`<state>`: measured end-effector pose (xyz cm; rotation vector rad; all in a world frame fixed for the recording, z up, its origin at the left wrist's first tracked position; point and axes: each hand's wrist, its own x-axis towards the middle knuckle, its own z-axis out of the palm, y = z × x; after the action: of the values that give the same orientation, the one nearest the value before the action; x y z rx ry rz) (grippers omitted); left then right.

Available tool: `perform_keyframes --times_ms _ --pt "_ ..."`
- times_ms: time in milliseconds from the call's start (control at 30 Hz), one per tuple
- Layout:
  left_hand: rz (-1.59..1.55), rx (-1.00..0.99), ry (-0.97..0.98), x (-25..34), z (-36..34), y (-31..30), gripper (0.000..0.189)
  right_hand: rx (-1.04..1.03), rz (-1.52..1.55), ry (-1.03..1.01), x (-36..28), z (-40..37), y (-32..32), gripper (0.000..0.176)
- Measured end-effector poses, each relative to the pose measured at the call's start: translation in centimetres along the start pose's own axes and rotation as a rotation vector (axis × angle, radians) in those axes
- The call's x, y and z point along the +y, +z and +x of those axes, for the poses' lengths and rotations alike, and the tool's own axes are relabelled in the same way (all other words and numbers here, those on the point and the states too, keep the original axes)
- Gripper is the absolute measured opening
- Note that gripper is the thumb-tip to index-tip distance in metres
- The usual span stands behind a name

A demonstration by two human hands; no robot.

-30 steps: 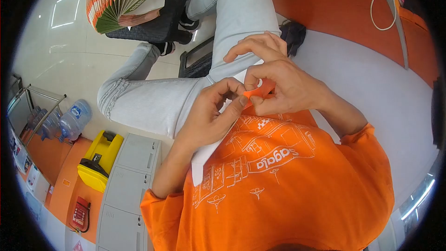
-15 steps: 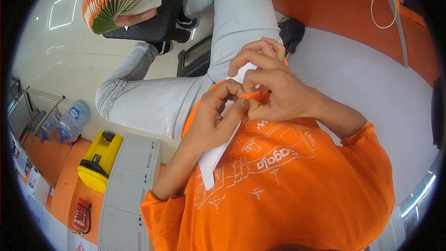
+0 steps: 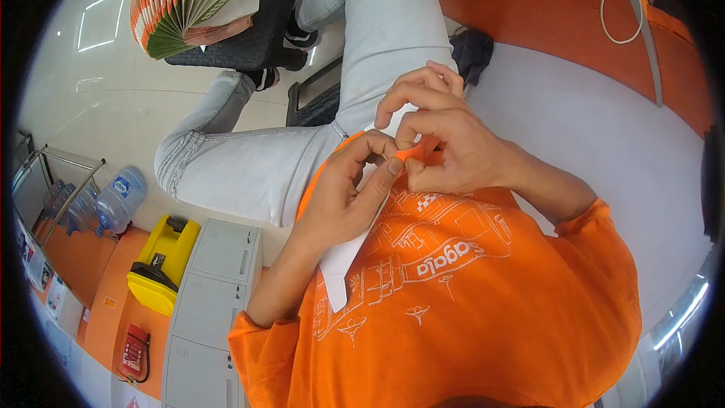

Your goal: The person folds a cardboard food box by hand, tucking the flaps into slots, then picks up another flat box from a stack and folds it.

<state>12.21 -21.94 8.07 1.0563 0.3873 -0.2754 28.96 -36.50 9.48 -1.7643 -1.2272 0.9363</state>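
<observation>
A long folded strip of paper (image 3: 343, 261), white on the side that shows most, runs slantwise in front of the orange shirt. My left hand (image 3: 343, 189) is closed on it, thumb on top and fingers curled under. At the thumb tip is an orange part of the paper (image 3: 410, 153). The thumb and index finger of my right hand (image 3: 461, 143) pinch there, while its other fingers are raised and bent. White paper also shows beneath the right fingers. The two hands' fingertips almost meet.
A pleated paper fan shape (image 3: 192, 11) in orange, white and green rests on a black stool (image 3: 272, 19) at upper left. At left are grey lockers (image 3: 211, 279), a yellow case (image 3: 162, 264), water jugs (image 3: 121, 196) and a fire extinguisher (image 3: 134, 351).
Both hands keep nearly the same pose around the paper, with only slight finger movement at the orange part. The whole view has shifted very slightly.
</observation>
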Motion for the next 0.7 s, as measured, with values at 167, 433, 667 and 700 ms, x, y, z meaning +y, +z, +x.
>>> perform_keyframes --times_ms 167,433,667,700 --pt "-0.002 0.017 0.019 -0.4 0.1 0.3 0.014 0.01 0.013 0.003 0.2 -0.2 0.5 0.02" --pt "0.1 0.096 0.019 -0.9 0.2 0.7 0.01 0.045 -0.028 0.008 0.0 -0.4 0.8 0.02" --pt "0.01 0.025 0.01 0.0 -0.1 0.3 0.01 0.024 -0.052 0.019 -0.1 -0.5 0.6 0.018" --pt "0.045 0.028 0.016 -0.1 0.0 0.3 0.01 0.026 -0.063 0.013 -0.1 -0.5 0.7 0.018"
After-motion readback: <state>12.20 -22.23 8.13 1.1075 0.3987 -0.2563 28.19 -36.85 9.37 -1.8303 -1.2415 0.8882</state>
